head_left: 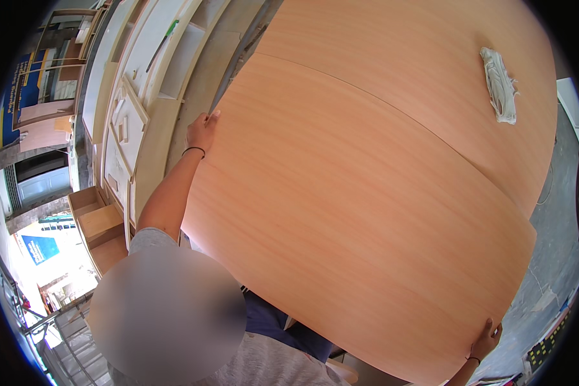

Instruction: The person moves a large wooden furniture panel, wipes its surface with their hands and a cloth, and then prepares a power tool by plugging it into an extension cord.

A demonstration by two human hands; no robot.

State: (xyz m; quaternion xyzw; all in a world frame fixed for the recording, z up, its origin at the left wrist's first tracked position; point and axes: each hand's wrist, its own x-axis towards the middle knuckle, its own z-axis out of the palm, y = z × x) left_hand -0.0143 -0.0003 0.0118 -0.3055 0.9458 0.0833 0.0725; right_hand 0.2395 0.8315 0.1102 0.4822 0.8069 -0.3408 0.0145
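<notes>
A large, thin wood-grain panel (354,219) fills the middle of the view, its near edge close to my body. Its far edge makes a curved seam over a second wood-grain panel (392,51) beyond it. On the left edge of the near panel my left hand (202,133) is closed, with the arm stretched forward. At the lower right corner my right hand (484,341) grips the same panel by its edge; part of its fingers is hidden. A crumpled white bundle (499,87), perhaps cloth or plastic, lies on the far panel at the right.
Unfinished cabinet frames (186,61) stand along the left, with a green-handled tool (164,42) and small wooden pieces on them. An open wooden box unit (100,222) is behind at the left. Grey floor (553,257) shows at the right, with a thin cable.
</notes>
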